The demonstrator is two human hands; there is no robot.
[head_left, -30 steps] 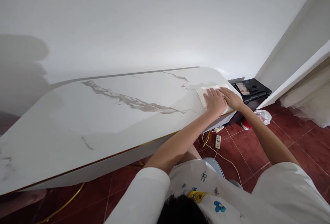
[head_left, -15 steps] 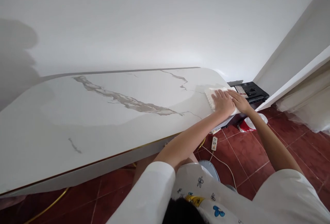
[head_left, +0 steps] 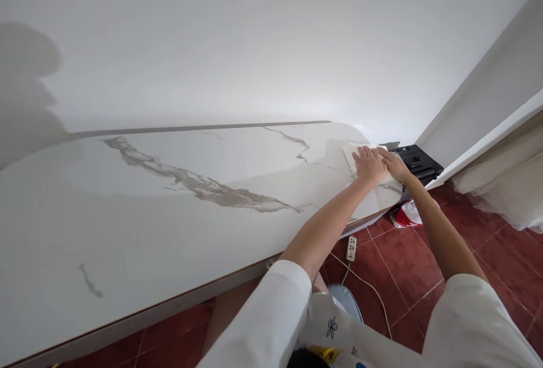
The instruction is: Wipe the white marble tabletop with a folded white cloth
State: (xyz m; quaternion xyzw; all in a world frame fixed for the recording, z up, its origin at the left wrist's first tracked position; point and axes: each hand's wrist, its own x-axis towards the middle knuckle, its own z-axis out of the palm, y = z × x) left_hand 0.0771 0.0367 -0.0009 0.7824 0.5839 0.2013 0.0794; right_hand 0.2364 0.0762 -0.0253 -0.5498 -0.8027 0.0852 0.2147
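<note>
My left hand lies open on a white cloth with a scalloped edge, its fingers spread over it. Close beside it on the right, my right hand is also flat and open on the cloth, its fingertips near the left hand's. The cloth rests at the right end of a white marble-patterned tabletop with grey-brown veins. Both hands press down from above, and their palms are hidden.
Beyond the table's right end stands a black case. On the red tiled floor are a red and white bag-like item and a power strip with its cord. A white wall runs behind; a sheer curtain hangs at right.
My hands and the cloth have slid away from the table's front edge toward the back, uncovering the front right corner. The view has shifted, so the tabletop sits lower in the picture.
</note>
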